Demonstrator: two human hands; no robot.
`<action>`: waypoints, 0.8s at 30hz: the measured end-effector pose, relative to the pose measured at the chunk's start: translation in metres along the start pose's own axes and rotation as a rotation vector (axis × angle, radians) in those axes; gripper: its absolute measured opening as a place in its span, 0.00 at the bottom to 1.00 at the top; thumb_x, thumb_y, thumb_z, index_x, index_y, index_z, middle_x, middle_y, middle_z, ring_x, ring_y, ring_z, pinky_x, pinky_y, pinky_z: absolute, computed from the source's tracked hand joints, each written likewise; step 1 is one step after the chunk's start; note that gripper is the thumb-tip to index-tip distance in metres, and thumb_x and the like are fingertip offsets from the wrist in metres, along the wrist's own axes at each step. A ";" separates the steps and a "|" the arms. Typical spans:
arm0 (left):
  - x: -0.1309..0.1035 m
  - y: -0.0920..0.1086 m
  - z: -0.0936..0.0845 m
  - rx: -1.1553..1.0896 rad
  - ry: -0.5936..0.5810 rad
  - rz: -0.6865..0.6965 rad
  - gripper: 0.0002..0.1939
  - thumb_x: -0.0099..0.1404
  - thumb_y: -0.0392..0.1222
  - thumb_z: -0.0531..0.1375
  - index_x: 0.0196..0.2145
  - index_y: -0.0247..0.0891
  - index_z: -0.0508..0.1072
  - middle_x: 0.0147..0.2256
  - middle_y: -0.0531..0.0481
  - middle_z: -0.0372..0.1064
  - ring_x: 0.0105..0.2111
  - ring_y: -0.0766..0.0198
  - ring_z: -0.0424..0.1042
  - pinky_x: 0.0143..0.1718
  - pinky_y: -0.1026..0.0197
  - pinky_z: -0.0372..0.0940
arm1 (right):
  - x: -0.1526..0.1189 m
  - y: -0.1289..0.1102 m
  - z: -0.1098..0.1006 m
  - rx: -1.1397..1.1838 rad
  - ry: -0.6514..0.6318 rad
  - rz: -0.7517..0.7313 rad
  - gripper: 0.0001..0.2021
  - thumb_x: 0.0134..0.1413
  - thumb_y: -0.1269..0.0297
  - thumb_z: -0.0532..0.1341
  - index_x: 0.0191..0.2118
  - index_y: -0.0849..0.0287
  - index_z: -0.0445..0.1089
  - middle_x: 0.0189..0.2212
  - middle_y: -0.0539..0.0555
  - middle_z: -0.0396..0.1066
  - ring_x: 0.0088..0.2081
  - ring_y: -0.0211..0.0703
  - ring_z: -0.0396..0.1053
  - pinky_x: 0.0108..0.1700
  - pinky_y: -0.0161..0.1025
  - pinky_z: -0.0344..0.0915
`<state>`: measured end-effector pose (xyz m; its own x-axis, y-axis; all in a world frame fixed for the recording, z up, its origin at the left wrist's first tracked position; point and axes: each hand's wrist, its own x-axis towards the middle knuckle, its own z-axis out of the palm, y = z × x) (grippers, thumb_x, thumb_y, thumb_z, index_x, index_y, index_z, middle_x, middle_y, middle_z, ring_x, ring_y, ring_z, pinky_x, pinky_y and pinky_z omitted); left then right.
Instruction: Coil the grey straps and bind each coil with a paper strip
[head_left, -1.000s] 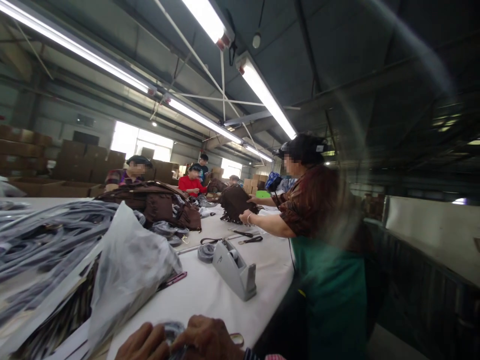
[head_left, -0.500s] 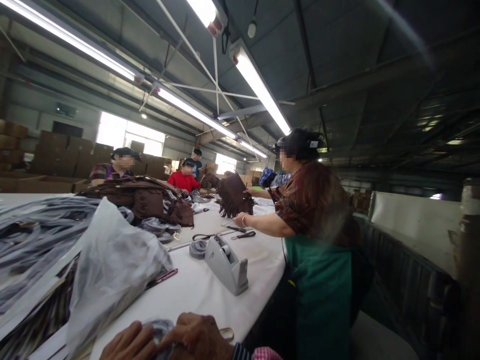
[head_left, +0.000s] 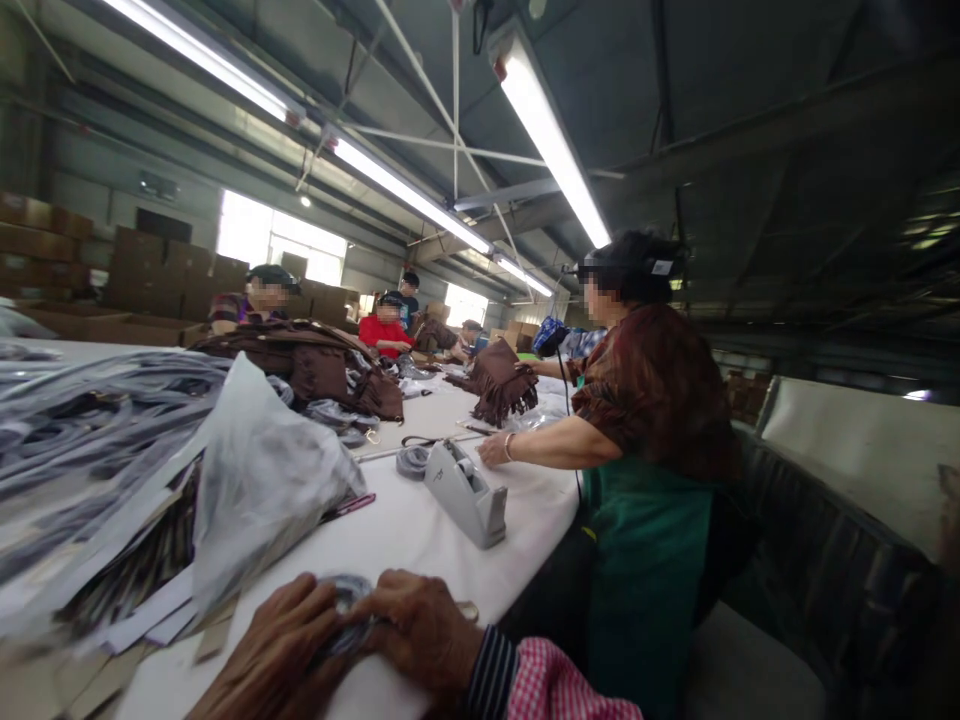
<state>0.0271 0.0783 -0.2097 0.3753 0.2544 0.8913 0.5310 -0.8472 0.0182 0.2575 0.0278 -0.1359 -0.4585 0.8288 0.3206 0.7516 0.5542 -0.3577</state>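
Low in the head view, my left hand (head_left: 281,645) curls over one side of a small coiled strap (head_left: 349,592) in greyish clear plastic. My right hand (head_left: 420,630) grips the coil's other side, fingers bent and close to the left ones. Much of the coil is hidden beneath both hands. A gold-coloured metal clasp (head_left: 469,610) shows just beyond my right hand. Past my hands stands a grey tape dispenser (head_left: 466,495), with another wrapped coil (head_left: 412,462) beside it.
Many plastic-wrapped straps (head_left: 97,430) and a translucent plastic bag (head_left: 270,470) lie left on the white table (head_left: 397,530). Brown bags (head_left: 315,375) are piled behind. At right, a co-worker in a green apron (head_left: 645,560) handles a brown fringed bag (head_left: 499,380). Other people sit farther back.
My view has shifted, so my hands and forearms show more fully; both still hold the coil. The co-worker has lowered the fringed bag and moved one hand toward the tape dispenser.
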 end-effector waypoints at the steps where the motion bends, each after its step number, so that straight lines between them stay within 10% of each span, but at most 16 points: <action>1: 0.006 0.004 -0.009 -0.047 -0.020 0.016 0.16 0.69 0.52 0.61 0.52 0.51 0.77 0.50 0.50 0.80 0.53 0.52 0.76 0.48 0.57 0.77 | 0.000 -0.002 -0.009 0.045 -0.042 -0.007 0.13 0.62 0.65 0.67 0.52 0.49 0.78 0.40 0.49 0.75 0.43 0.41 0.75 0.49 0.35 0.68; 4: 0.030 0.019 -0.031 -0.222 -0.216 0.005 0.12 0.75 0.45 0.55 0.48 0.45 0.78 0.45 0.47 0.79 0.47 0.58 0.75 0.49 0.57 0.73 | 0.004 0.000 -0.040 0.250 -0.099 0.010 0.24 0.55 0.61 0.73 0.57 0.52 0.75 0.42 0.50 0.76 0.42 0.41 0.73 0.44 0.36 0.68; 9: 0.046 0.026 -0.042 -0.283 -0.258 -0.063 0.14 0.76 0.49 0.55 0.45 0.40 0.77 0.45 0.43 0.77 0.48 0.55 0.73 0.52 0.52 0.71 | 0.001 0.013 -0.076 0.407 0.174 0.192 0.16 0.63 0.57 0.66 0.52 0.60 0.77 0.41 0.54 0.77 0.41 0.41 0.72 0.40 0.37 0.67; 24: 0.055 0.025 -0.049 -0.366 -0.431 -0.171 0.20 0.73 0.56 0.54 0.40 0.42 0.81 0.41 0.45 0.76 0.45 0.53 0.70 0.50 0.52 0.69 | -0.017 0.005 -0.073 0.258 0.094 0.092 0.10 0.64 0.61 0.66 0.47 0.59 0.78 0.40 0.53 0.73 0.35 0.38 0.70 0.38 0.35 0.66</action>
<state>0.0238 0.0480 -0.1375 0.6230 0.5032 0.5989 0.3432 -0.8638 0.3687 0.3038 0.0104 -0.0794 -0.3390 0.8725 0.3520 0.6369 0.4882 -0.5967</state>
